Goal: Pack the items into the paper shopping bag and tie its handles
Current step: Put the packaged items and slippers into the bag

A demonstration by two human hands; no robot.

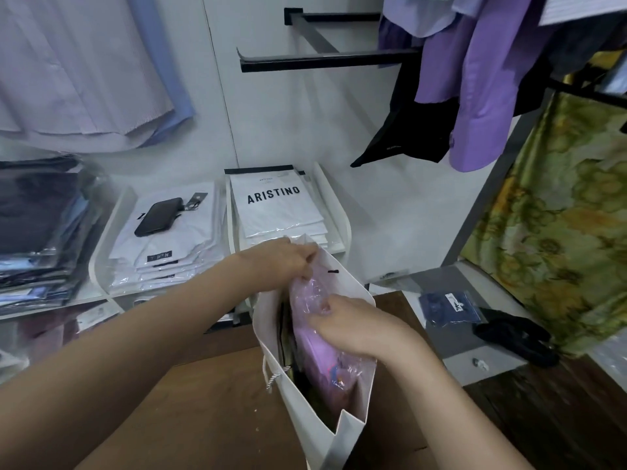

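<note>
A white paper shopping bag [307, 415] stands open on a brown wooden table [203, 418], its twisted rope handle [271, 376] hanging down the near left side. A pink garment in clear plastic [314, 344] sits upright inside, partly above the rim, beside darker items [288, 337] against the left wall. The left hand [285, 262] is at the bag's far end, fingers curled and pinching the plastic's top edge. The right hand [353, 330] grips the package's middle, fingers bent over it. Behind the bag lie a stack of packed shirts marked ARISTINO [278, 212] and a black pouch [159, 218] on another white stack [163, 252].
</note>
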